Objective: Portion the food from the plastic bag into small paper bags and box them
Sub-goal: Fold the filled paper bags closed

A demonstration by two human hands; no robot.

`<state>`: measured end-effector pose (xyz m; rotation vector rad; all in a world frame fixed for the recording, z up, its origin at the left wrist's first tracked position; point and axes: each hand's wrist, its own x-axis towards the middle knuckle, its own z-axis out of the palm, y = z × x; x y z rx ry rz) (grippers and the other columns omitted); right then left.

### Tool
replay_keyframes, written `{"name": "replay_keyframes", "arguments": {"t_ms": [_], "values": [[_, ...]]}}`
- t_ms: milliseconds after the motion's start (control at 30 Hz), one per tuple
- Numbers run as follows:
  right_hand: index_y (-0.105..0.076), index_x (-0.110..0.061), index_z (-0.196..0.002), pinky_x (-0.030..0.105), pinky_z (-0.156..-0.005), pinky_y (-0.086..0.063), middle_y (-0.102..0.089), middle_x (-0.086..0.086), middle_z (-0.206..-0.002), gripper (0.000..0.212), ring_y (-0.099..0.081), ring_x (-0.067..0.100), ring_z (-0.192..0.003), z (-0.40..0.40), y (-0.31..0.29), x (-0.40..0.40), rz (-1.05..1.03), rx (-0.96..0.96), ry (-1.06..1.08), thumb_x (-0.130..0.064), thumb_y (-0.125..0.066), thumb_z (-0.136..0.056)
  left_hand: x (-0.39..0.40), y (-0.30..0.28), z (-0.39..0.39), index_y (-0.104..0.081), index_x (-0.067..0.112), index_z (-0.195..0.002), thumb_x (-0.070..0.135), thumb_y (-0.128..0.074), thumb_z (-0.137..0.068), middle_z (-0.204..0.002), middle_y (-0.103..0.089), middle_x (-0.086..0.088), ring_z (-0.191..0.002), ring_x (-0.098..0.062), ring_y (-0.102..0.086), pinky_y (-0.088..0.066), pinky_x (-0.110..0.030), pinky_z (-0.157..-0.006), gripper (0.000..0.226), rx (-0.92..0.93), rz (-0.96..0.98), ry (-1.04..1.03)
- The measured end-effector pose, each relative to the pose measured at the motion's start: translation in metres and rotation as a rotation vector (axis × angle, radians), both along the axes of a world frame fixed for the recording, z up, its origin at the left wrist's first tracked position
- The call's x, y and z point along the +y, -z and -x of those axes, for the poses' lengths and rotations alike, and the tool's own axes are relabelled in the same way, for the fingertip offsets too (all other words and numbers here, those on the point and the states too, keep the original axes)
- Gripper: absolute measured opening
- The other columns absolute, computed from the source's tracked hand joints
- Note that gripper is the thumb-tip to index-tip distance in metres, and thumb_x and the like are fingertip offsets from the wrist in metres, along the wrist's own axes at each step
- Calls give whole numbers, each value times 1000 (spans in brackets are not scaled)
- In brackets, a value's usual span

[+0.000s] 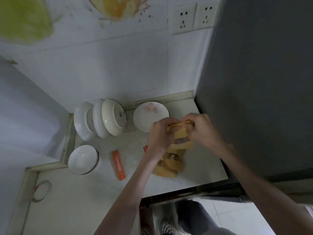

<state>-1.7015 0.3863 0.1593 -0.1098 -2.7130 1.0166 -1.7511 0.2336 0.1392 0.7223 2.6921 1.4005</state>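
Both hands together at counter's far right: left hand (160, 131) & right hand (201, 128) pinch top edge of yellow paper bag (180, 134), which is thin, light, crumples easily. Contents blurred, prob. food. Best grip: folded rim.

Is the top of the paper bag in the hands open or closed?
Closed: left hand and right hand pinch the paper bag top flat.

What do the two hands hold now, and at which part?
Both the left hand and the right hand pinch the top edge of a small yellow paper bag, one at each end.
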Motion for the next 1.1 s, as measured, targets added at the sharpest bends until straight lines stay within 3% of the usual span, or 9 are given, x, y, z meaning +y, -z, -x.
{"name": "replay_keyframes", "arguments": {"t_ms": [167, 300, 400, 500, 667, 933, 1100], "values": [[-73, -13, -81, 30, -68, -50, -69, 1, -80, 17, -63, 19, -75, -19, -62, -28, -108, 102, -49, 1, -62, -78, -30, -63, -16, -79, 21, -89, 24, -67, -84, -89, -76, 2, -82, -16, -70, -51, -31, -73, 13, 175, 31, 12], [-73, -14, -79, 31, -67, -50, -62, -2, -74, 19, -61, 19, -71, -31, -100, -46, -159, 163, -64, 2, -62, -77, -56, -103, -30, -80, 19, -82, 12, -73, -78, -84, -76, 6, -83, -1, -65, -45, -8, -67, 10, 266, -51, -41], [-71, -16, -77, 31, -64, -48, -57, -7, -71, 19, -57, 15, -69, -39, -122, -56, -164, 194, -64, 0, -61, -80, -69, -125, -39, -79, 18, -83, -1, -66, -75, -82, -75, 9, -78, 9, -62, -40, 1, -66, 24, 246, -93, -38], [-70, -18, -77, 23, -62, -44, -57, -10, -71, 18, -57, 11, -69, -48, -142, -62, -138, 237, -68, -2, -61, -81, -82, -147, -45, -78, 18, -85, -3, -63, -78, -83, -74, 14, -81, 8, -65, -43, -1, -71, 27, 222, -124, -20], [-70, -12, -78, 20, -62, -44, -61, -3, -73, 18, -57, 12, -68, -66, -166, -77, -132, 317, -82, 3, -61, -79, -99, -170, -60, -78, 24, -80, 3, -70, -79, -71, -65, 33, -77, 14, -63, -40, 2, -64, 22, 232, -154, -53], [-71, -9, -76, 24, -61, -49, -65, -2, -71, 22, -58, 11, -65, -81, -175, -96, -129, 367, -126, 11, -61, -73, -105, -189, -83, -75, 26, -78, 2, -62, -78, -78, -71, 21, -80, 6, -65, -49, -8, -66, 28, 263, -69, -64], [-67, -12, -69, 21, -56, -48, -62, -7, -65, 24, -57, 6, -61, -87, -175, -93, -128, 366, -107, 12, -62, -71, -100, -190, -93, -77, 22, -78, -1, -59, -74, -79, -73, 14, -77, 5, -64, -46, -5, -64, 30, 304, -73, -68]]}}
